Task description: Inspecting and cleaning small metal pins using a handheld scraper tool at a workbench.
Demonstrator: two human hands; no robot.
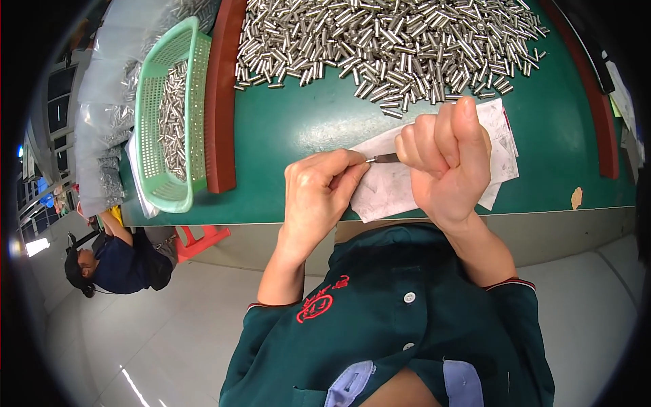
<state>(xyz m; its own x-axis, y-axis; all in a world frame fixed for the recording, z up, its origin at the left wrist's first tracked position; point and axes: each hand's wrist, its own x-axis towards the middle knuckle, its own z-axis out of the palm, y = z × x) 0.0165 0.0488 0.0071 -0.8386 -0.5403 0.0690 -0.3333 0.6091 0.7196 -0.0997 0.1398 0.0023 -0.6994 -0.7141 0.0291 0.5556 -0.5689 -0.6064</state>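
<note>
My left hand (320,182) pinches a small silver metal piece (369,161) between thumb and fingertips, most of it hidden by the fingers. My right hand (444,152) is closed around a thin dark tool (386,158), whose pointed end meets the metal piece. The tool's kind cannot be made out, since the fist covers its rear part. Beneath both hands lie smudged white sheets (383,193) on the green tabletop (285,125). Just beyond them spreads a large heap of short, shiny metal cylinders (407,51).
Red-brown bars (222,115) border the work area, left and right (597,115). Outside the left bar stands a light green plastic basket (146,146) with metal cylinders, beside clear bags (98,136) of parts. Farther left are another person (132,261) and a red stool (200,241).
</note>
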